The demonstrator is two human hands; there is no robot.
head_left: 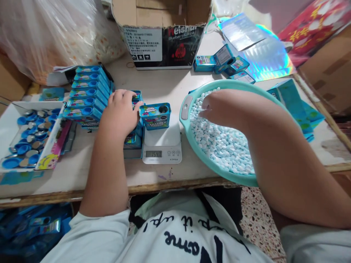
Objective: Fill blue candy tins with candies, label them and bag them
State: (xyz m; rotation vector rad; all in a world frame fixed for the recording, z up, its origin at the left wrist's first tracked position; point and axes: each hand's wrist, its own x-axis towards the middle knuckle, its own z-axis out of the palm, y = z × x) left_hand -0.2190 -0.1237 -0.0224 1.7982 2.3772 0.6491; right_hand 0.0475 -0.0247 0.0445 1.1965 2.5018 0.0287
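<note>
A small blue candy tin (155, 115) with a round hole in its top stands on a white digital scale (162, 146) at the table's middle. My left hand (119, 111) rests beside it on a stack of like tins, fingers curled, thumb touching the tin on the scale. My right hand (219, 107) reaches into a teal basin (186, 109) full of small pale blue and white tablets (219, 142), its fingers pinched among them.
Rows of blue tins (86, 93) lie at the left. A white tray (8, 109) holds blue and silver caps. A cardboard box (161, 33) stands at the back, with loose tins (222, 62) and holographic bags (263, 54) to its right.
</note>
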